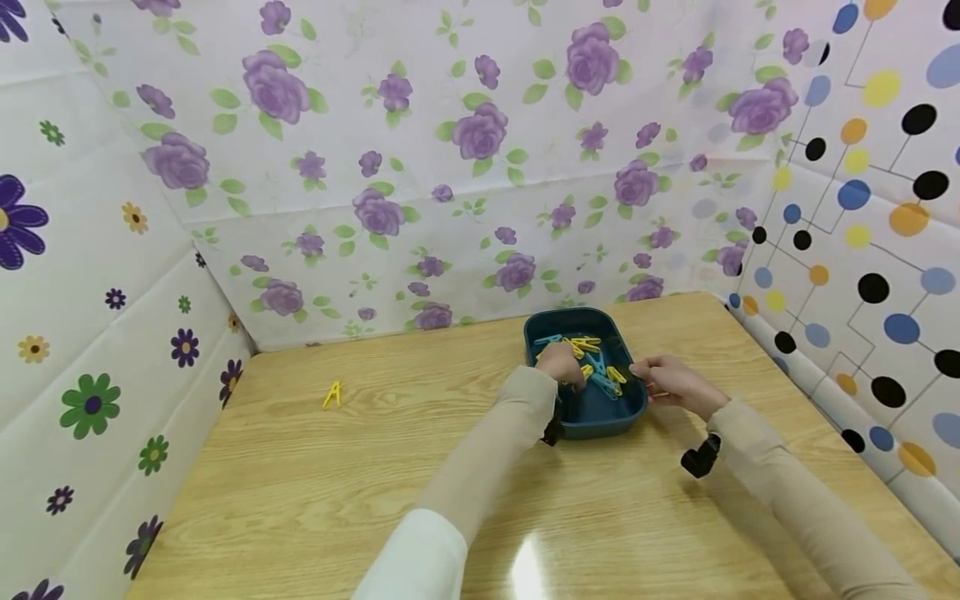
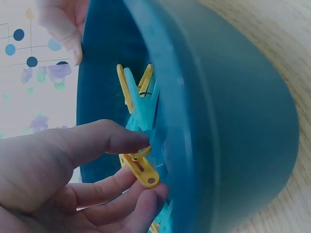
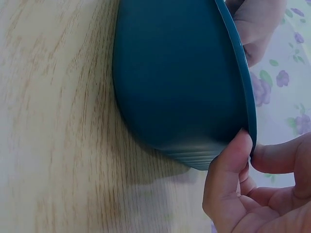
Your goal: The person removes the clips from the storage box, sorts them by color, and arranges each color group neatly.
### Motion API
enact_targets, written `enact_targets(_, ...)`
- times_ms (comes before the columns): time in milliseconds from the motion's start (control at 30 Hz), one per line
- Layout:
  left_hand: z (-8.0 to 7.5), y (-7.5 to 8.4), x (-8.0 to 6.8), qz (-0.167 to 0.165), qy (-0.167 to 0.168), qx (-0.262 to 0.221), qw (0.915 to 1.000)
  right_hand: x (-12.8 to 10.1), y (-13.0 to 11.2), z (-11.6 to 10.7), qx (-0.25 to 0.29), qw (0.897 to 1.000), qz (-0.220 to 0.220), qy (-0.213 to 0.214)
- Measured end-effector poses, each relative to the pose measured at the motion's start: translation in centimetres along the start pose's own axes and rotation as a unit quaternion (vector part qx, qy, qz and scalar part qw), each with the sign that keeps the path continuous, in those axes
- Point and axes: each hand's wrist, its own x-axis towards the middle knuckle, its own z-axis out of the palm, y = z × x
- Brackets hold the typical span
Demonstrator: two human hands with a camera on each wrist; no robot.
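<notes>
Light wooden table (image 1: 315,492), dark teal tray (image 1: 592,421) resting near far edge, lone yellow clothespin (image 1: 333,394) lying well apart at left

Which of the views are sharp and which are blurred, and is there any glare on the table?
Head view: sharp, with a white glare patch on the table near the bottom edge. Left wrist view: the tray wall is close and blurred, while the yellow clothespin is fairly sharp. Right wrist view: soft overall, background pale and washed out.

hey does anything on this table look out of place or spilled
One yellow clothespin lies alone on the wooden table, well left of the teal tray that holds the other yellow and blue pins. The left hand reaches into the tray; the right hand pinches its rim. Nothing looks damaged.
</notes>
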Motion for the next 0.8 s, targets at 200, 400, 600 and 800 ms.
enact_targets(200, -0.4, -0.3, -0.1, 0.005, 0.003, -0.02, 0.9998, 0.1, 0.1, 0.1, -0.001, 1.0, -0.005, -0.006)
enact_targets(400, -1.1, -0.7, 0.0, 0.065, 0.002, -0.01, 0.9978, 0.0, -0.1, 0.3, 0.004, 1.0, -0.001, -0.007)
enact_targets(600, -1.7, -1.3, -0.4, 0.078, 0.008, -0.029, 0.9965, 0.1, 0.0, 0.3, 0.003, 1.0, 0.003, -0.006)
enact_targets(800, -2.8, -1.9, -0.8, 0.09, 0.02, -0.062, 0.9938, 0.0, 0.0, 0.3, 0.008, 1.0, 0.0, -0.006)
